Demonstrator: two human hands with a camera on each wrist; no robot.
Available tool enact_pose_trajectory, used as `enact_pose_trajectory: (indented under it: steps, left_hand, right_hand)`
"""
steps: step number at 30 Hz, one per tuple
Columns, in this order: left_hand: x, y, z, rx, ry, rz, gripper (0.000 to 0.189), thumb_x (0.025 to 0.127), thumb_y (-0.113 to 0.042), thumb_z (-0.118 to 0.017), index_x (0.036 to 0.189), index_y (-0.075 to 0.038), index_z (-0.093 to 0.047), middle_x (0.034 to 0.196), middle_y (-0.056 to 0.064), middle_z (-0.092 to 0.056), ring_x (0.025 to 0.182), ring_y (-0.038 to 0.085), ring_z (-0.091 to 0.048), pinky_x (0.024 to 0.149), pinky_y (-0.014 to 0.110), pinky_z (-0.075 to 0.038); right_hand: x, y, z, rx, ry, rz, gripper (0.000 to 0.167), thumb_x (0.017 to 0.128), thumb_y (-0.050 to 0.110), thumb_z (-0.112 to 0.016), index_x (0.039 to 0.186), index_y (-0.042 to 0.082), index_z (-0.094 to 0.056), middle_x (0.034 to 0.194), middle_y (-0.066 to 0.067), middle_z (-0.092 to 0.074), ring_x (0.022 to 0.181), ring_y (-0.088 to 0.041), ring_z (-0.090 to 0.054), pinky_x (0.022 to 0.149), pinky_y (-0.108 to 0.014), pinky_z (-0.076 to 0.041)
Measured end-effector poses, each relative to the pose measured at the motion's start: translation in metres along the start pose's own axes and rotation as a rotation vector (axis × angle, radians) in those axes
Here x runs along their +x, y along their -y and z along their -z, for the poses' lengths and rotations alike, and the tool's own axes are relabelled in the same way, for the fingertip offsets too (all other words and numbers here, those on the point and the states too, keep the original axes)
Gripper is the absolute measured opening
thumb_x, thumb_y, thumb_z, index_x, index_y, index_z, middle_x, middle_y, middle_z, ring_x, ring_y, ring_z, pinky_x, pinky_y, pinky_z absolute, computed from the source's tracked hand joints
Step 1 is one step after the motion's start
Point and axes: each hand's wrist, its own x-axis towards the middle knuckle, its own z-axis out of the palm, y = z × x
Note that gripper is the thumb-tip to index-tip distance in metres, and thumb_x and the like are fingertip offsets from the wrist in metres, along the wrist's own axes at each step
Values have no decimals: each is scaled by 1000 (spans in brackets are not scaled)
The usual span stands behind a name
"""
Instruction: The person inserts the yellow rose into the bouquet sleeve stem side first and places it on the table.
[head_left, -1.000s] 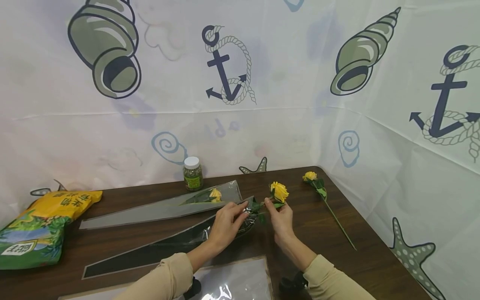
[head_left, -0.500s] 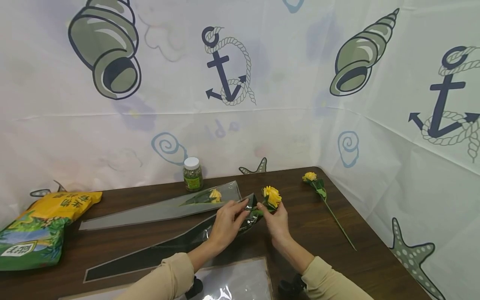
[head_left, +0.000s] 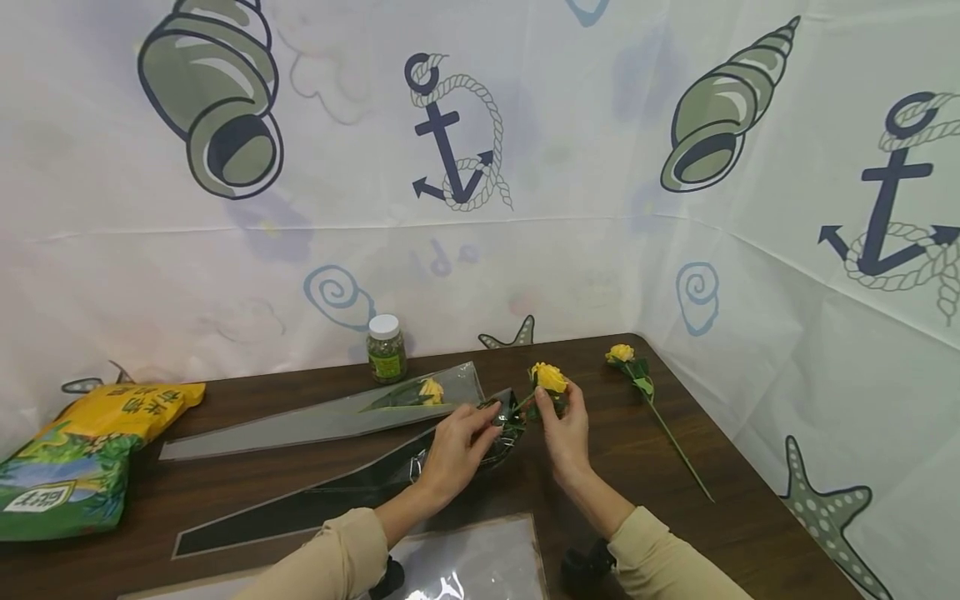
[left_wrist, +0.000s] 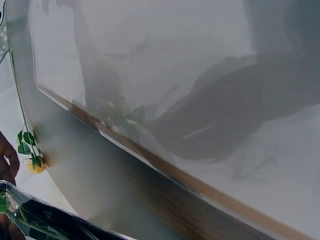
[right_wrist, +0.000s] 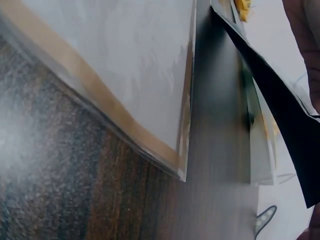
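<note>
Over dark wooden table (head_left: 630, 454), pinches black sleeve (head_left: 360, 483) at its mouth (head_left: 507, 435) with left hand (head_left: 456, 446), grips yellow rose (head_left: 550, 377) just outside with right hand (head_left: 565, 432); pays to hold mouth wide and feed stem (head_left: 523, 403) in gently

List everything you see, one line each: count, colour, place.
Leafy rose: three, yellow; one held, one sleeved, one loose at right
Tapered shiny plastic sleeve: one, black, centre
Tapered flat plastic sleeve: one, grey, behind
Flat shiny plastic sheet: at least one, whitish, brown-edged, front
Lidded jar: one, green, white-topped, back
Printed bag: one, yellow-green, left
Wood-grained table: one, brown, underneath
Printed cloth: white, background
Cuffs: two, beige, forearms
Hands: two; left on black sleeve, right on rose
</note>
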Motion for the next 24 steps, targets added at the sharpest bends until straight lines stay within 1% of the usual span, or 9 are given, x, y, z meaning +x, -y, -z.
enact_pose_trajectory:
  steps: [1,3,8,10,13,15,17,21,24]
  left_hand:
    - [0,0,0,3,1,-4,36,82,-8,-71,116,-1,-66,72,-5,-52,56,1,-36,50,16,-33]
    - [0,-1,0,6,0,-11,36,81,-8,-71,116,-1,-66,72,-5,-52,56,1,-36,50,16,-33]
    - [0,-1,0,2,1,-13,36,81,-7,-72,116,-2,-66,73,-4,-53,56,1,-37,50,16,-32]
    - [0,-1,0,-2,3,-13,36,81,-7,-71,116,-1,-66,73,-4,-54,57,2,-38,50,16,-33]
    - [0,0,0,-11,-9,-7,35,82,-7,-71,116,-1,-66,73,-3,-54,57,2,-39,50,16,-34]
    - [0,1,0,-14,-22,-6,35,82,-6,-71,116,-1,-66,72,-3,-54,57,2,-40,51,16,-34]
    - [1,2,0,-17,-38,-9,35,81,-6,-71,115,-1,-66,72,-3,-54,57,3,-40,51,16,-34]
    - [3,1,1,-21,-47,-28,35,82,-6,-71,116,0,-66,73,-2,-55,58,3,-41,51,17,-35]
    - [2,2,1,-24,-39,-18,34,83,-6,-70,116,0,-66,74,-3,-55,58,1,-40,50,17,-36]
  right_hand:
    - [0,0,0,10,-8,8,48,94,25,-58,133,4,-40,116,-19,-58,99,-20,-58,78,-22,-46]
    - [1,0,1,9,-31,19,48,93,21,-60,133,3,-39,126,-14,-50,104,-13,-51,77,-18,-43]
    - [1,4,2,-10,-28,70,50,92,15,-61,134,5,-37,129,-14,-44,105,-21,-51,67,-21,-43]
    - [1,4,2,-14,-21,81,49,92,14,-61,133,4,-39,128,-15,-46,103,-20,-53,65,-21,-44]
    - [0,4,1,4,-13,76,47,90,10,-63,130,1,-41,126,-18,-51,101,-13,-56,68,-18,-46]
    - [0,-1,-1,17,-7,67,46,89,7,-64,128,1,-42,123,-19,-54,96,-4,-57,69,-17,-47]
    - [-2,-2,-3,36,7,64,44,87,3,-65,125,0,-43,123,-19,-55,96,-1,-57,72,-15,-48]
    - [-6,-3,-5,42,44,67,42,85,0,-66,122,-2,-45,122,-21,-57,99,-5,-58,75,-15,-48]
    - [-8,-3,-5,41,79,59,42,86,2,-65,122,-3,-44,120,-23,-58,102,-10,-57,78,-16,-48]
